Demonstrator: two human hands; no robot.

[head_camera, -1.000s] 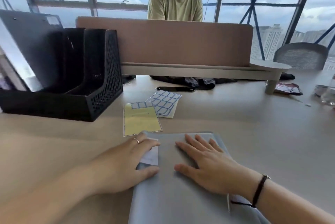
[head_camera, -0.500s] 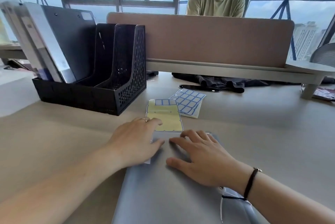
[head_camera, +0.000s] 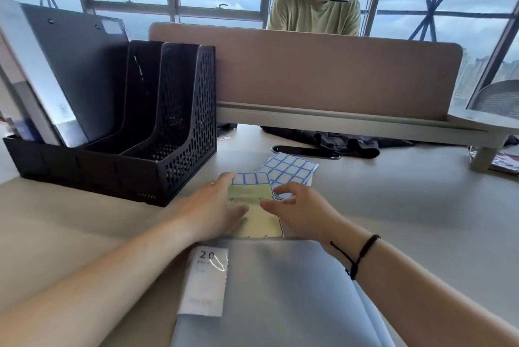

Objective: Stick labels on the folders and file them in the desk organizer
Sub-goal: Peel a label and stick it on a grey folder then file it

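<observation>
My left hand [head_camera: 217,206] lay flat on near label sheet [head_camera: 254,206], fingers straight — pinning it so backing wouldn't slide. My right hand [head_camera: 297,210] hovered at sheet's right edge, fingers loosely bent, gripping nothing yet, likely to peel label. Grey folder [head_camera: 280,296] lay just below sheet, awaiting sticker. Second label sheet [head_camera: 289,168] behind. Desk organizer [head_camera: 179,127] stood left — two right slots free for filing.

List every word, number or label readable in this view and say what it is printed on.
"20": on the white sticker at the near-left corner of the grey folder.
Smaller print under the "20": too blurred to read.
Blue-bordered labels on the label sheets: blank.
Spine of the filed binder: faint mark, unreadable.
</observation>
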